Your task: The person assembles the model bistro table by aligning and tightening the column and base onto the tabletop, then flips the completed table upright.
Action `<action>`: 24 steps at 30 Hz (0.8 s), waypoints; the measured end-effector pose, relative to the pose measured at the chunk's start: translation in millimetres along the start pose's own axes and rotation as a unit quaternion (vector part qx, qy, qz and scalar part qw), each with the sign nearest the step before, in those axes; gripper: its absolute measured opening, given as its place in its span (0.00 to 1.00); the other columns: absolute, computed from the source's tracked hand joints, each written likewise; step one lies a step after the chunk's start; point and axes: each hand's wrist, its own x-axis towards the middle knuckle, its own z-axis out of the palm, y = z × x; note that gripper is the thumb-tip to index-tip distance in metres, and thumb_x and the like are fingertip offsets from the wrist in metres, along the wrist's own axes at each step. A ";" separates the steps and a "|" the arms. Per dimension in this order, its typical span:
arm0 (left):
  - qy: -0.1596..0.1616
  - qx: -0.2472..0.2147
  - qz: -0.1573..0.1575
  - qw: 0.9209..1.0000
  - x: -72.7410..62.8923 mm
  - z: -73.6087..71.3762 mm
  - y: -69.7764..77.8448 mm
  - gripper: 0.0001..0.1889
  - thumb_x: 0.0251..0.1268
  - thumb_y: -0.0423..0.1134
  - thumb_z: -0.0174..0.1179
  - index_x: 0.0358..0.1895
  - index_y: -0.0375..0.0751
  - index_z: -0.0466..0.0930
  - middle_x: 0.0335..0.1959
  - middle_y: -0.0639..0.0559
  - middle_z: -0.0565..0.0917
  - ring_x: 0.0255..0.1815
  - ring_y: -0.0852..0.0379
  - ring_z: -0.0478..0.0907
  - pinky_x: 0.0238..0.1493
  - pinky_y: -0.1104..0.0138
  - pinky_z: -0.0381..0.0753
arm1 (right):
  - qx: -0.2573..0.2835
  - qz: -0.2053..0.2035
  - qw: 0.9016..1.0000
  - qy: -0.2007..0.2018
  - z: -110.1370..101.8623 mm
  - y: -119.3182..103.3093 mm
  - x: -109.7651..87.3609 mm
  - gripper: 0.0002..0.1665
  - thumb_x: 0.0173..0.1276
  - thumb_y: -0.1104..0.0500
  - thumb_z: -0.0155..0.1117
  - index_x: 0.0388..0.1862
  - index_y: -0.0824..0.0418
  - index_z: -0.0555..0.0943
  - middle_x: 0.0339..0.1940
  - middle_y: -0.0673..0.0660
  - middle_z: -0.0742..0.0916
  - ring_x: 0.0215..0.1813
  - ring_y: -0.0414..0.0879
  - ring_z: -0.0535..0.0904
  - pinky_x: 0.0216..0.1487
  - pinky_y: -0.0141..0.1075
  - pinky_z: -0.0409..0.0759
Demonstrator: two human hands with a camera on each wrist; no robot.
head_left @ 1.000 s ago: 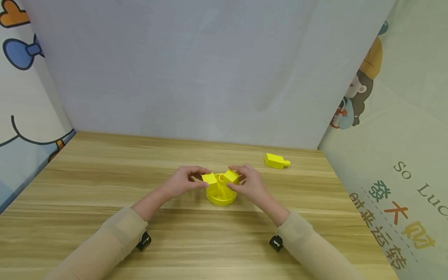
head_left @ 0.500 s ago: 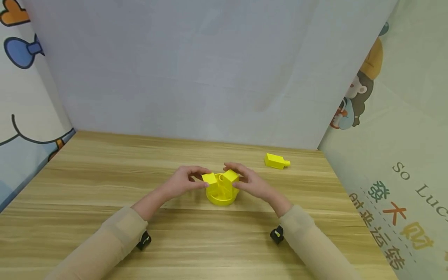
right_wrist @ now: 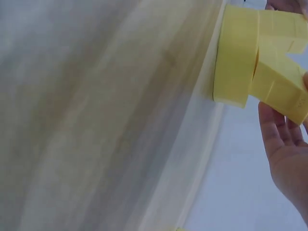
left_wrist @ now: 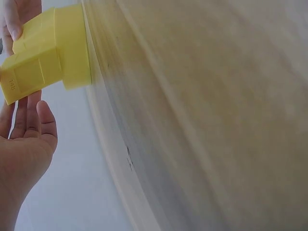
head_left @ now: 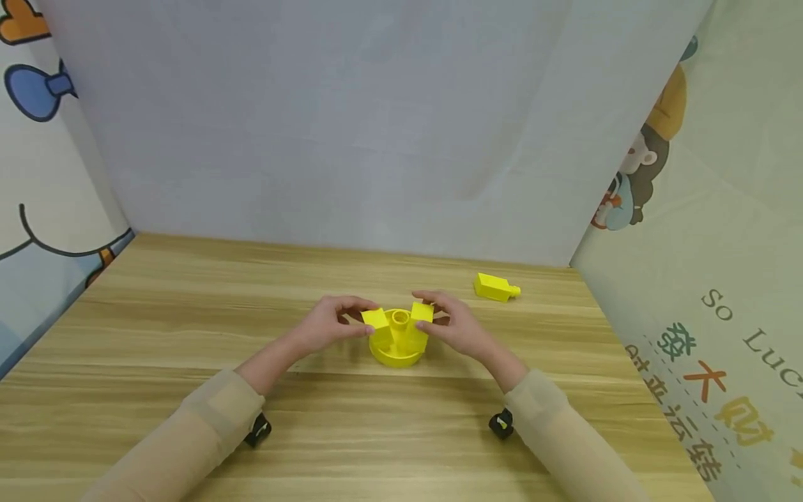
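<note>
A round yellow holder (head_left: 396,360) stands on the wooden table, with a short tube (head_left: 400,318) rising at its middle. Two yellow blocks sit in it, leaning outward. My left hand (head_left: 324,326) pinches the left block (head_left: 376,321) between thumb and fingers. On the other side, my right hand (head_left: 463,328) grips the right block (head_left: 423,313) near its top. The left wrist view shows the left block (left_wrist: 33,72) inside the holder's wall (left_wrist: 74,48). In the right wrist view, the right block (right_wrist: 278,86) slants out of the holder; its lower end is hidden.
Another yellow block (head_left: 492,287) with a small knob at one end lies on the table (head_left: 301,425) behind and to the right. A pale cloth (head_left: 351,139) hangs along the back edge, and printed cloths border both sides.
My right hand has shifted slightly to the right with the right block, which has turned and moved away from the central tube. The left hand and its block stay in place.
</note>
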 end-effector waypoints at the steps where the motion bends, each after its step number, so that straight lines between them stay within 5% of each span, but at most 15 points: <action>1: 0.000 -0.001 0.002 1.000 -0.2 -0.2 0.7 0.21 0.58 0.42 0.67 0.55 0.41 0.79 0.48 0.47 0.82 0.43 0.53 0.76 0.38 0.66 0.79 | -0.007 0.004 1.000 0.008 0.6 -0.3 -0.8 0.30 0.65 0.56 0.64 0.66 0.54 0.71 0.55 0.58 0.77 0.50 0.51 0.74 0.50 0.40 0.80; 13: 0.000 0.000 0.003 1.000 -2.3 -0.7 4.7 0.21 0.58 0.43 0.67 0.55 0.41 0.79 0.48 0.47 0.82 0.44 0.54 0.76 0.39 0.66 0.79 | -0.091 0.046 0.988 0.118 14.1 -13.2 -11.3 0.24 0.60 0.54 0.69 0.53 0.62 0.78 0.46 0.57 0.79 0.44 0.47 0.74 0.42 0.38 0.81; 19: -0.001 0.009 0.010 1.000 -1.9 -2.0 7.6 0.21 0.58 0.42 0.67 0.55 0.40 0.79 0.48 0.47 0.82 0.44 0.55 0.77 0.39 0.67 0.80 | -0.051 0.004 0.998 0.042 1.3 -7.4 -13.6 0.33 0.63 0.53 0.67 0.66 0.56 0.69 0.60 0.59 0.75 0.56 0.53 0.73 0.51 0.44 0.80; 24: -0.006 0.009 0.004 1.000 -2.3 -2.4 11.6 0.22 0.58 0.42 0.66 0.55 0.39 0.79 0.47 0.47 0.82 0.44 0.53 0.77 0.39 0.67 0.80 | -0.007 -0.053 0.998 -0.041 -14.8 -4.2 -15.9 0.37 0.65 0.58 0.64 0.71 0.59 0.62 0.69 0.57 0.70 0.68 0.54 0.65 0.65 0.52 0.68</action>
